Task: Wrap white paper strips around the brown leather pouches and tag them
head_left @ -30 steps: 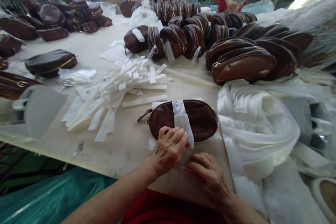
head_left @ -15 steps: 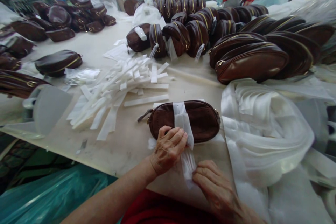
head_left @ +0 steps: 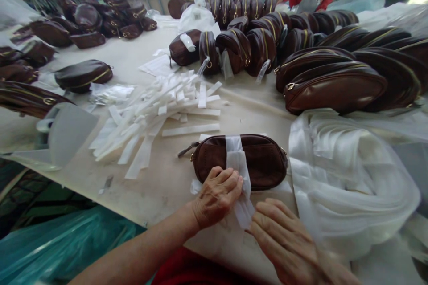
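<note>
A dark brown oval zip pouch (head_left: pixel 265 162) lies flat on the table in front of me. A white wrapping strip (head_left: pixel 236 159) crosses its middle and runs down past the near edge. My left hand (head_left: pixel 219 193) is closed on the strip at the pouch's lower edge, its fingertips pressed together there. Lower and to the right, my right hand (head_left: pixel 284 236) pinches the strip's near end, its thumb mostly hidden. A dark zip pull (head_left: pixel 187 149) sticks out at the pouch's left end.
Loose white strips (head_left: pixel 150 116) are heaped at left of centre. A thick bundle of white wrapping sheets (head_left: pixel 354 187) lies on the right. Finished-looking brown pouches (head_left: pixel 337 87) stand in rows behind. A tape dispenser (head_left: pixel 67 136) is at left. Two people work across the table.
The view has shifted slightly, so everything sits a little lower and to the right. The strip's near end looks flatter between my hands. A person at the back has raised a clear plastic bag.
</note>
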Motion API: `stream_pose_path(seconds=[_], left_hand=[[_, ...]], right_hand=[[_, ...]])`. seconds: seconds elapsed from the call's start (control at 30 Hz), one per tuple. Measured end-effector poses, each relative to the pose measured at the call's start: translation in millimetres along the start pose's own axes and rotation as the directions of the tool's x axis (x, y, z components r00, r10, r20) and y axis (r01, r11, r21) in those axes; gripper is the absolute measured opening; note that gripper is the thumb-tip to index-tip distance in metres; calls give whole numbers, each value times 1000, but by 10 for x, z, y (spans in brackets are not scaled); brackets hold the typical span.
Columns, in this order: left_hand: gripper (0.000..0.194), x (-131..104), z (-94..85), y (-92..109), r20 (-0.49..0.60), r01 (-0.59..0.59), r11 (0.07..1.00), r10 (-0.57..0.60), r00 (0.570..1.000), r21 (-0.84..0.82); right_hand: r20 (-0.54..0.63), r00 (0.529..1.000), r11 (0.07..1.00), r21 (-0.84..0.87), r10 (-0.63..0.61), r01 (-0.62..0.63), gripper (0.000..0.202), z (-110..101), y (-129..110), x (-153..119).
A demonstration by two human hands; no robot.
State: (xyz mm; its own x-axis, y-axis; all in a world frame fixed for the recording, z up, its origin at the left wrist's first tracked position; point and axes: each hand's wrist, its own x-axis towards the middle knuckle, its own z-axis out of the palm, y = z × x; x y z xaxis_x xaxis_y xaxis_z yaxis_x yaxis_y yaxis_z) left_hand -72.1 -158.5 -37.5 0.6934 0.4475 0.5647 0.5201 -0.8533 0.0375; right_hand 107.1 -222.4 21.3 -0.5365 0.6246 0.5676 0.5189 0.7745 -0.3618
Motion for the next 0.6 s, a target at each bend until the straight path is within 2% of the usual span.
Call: stream_pose_path(seconds=[0.17,0.27,0.4,0.47,0.6], left_hand=[[23,-42,-38,-60,52,-27,996,31,998,-87],[29,-61,-75,-88,108,-4,984,24,994,-181],[26,-61,-106,-105,106,21,974,4,994,-227],[26,-68,-98,-108,99,15,976,7,995,-219],[25,-112,-53,-113,108,3,972,23,994,-233]], right_hand=[[-22,999,998,54,-44,45,25,19,319,254],[1,1000,990,142,11,-11,20,70,511,364],[167,970,947,240,177,-214,21,74,659,428],[242,946,919,279,215,-280,22,41,670,450],[306,937,918,298,168,-262,21,-21,597,513]])
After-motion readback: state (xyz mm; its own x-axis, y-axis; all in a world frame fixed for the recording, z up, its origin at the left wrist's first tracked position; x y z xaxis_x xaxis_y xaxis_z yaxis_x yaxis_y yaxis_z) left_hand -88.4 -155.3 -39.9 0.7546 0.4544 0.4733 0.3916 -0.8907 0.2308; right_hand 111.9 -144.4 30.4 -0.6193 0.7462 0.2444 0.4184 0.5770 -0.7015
